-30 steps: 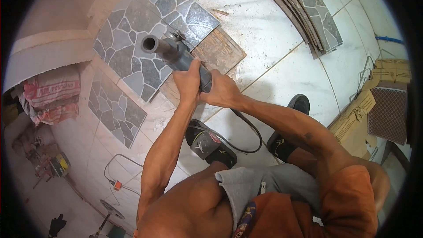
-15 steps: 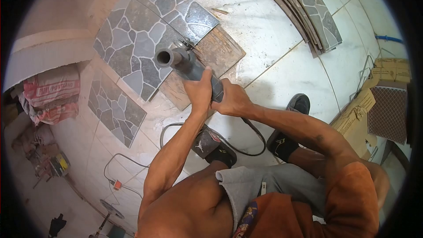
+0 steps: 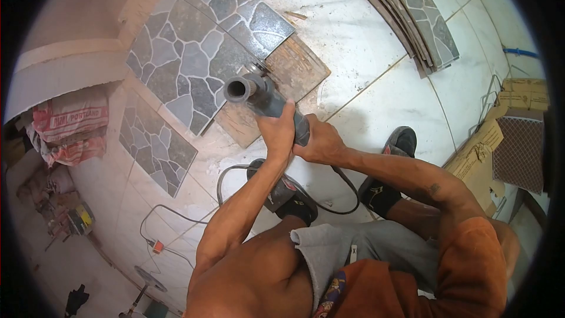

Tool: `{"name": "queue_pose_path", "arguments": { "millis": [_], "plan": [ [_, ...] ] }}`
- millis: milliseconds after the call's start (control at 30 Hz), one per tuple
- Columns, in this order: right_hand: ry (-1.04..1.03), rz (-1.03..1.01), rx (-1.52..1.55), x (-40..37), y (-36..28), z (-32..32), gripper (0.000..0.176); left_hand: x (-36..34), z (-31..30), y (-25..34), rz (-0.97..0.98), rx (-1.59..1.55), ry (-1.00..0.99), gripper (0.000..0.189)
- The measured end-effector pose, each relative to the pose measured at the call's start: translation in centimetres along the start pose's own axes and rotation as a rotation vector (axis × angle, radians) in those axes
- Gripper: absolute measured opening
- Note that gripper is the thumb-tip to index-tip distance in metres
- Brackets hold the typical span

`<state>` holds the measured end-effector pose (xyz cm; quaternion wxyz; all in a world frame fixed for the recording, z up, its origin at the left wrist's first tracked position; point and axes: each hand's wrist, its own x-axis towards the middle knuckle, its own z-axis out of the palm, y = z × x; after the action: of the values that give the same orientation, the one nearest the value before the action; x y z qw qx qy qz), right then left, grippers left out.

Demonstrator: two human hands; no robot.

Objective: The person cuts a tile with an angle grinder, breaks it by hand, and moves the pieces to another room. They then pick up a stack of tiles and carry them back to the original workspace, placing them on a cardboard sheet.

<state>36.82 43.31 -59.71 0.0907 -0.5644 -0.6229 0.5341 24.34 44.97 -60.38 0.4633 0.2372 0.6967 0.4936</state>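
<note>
Both of my hands are wrapped round a dark grey power tool (image 3: 268, 101) with a round hollow end facing up. My left hand (image 3: 276, 133) grips its body, and my right hand (image 3: 321, 140) holds the lower end beside it, where a black cord (image 3: 347, 184) hangs down. The tool's metal head (image 3: 254, 69) is at the cut line of a grey stone-patterned tile (image 3: 194, 53). Whether it touches the tile cannot be made out. Under the tile's edge lies a worn wooden board (image 3: 297, 68).
A smaller patterned tile (image 3: 156, 147) lies at the left. Stacked tiles (image 3: 406, 17) are at the upper right, torn cardboard (image 3: 477, 147) at the right. A cement bag (image 3: 70, 121), an orange plug (image 3: 157, 247) and my shoes (image 3: 403, 140) are also in view.
The tool and both my hands have moved to the right and slightly down in the view, along the tile's cut line. The hold on the tool looks the same.
</note>
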Motion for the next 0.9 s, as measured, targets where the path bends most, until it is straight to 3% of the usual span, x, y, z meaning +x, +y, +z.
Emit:
{"name": "queue_pose_path", "arguments": {
  "millis": [467,567,900],
  "plan": [
    [-0.002,0.004,-0.03,5.3,-4.7,-0.5,0.064,6.5,-1.7,2.3,-0.013,-0.032,-0.035,0.022],
    [-0.019,0.026,-0.042,5.7,-5.4,-0.7,0.064,6.8,-1.6,3.2,-0.089,-0.067,-0.014,0.015],
    [0.065,-0.053,0.018,4.2,-3.4,0.1,0.06,4.7,-1.1,2.5,-0.001,-0.017,-0.01,0.016]
  ]
}}
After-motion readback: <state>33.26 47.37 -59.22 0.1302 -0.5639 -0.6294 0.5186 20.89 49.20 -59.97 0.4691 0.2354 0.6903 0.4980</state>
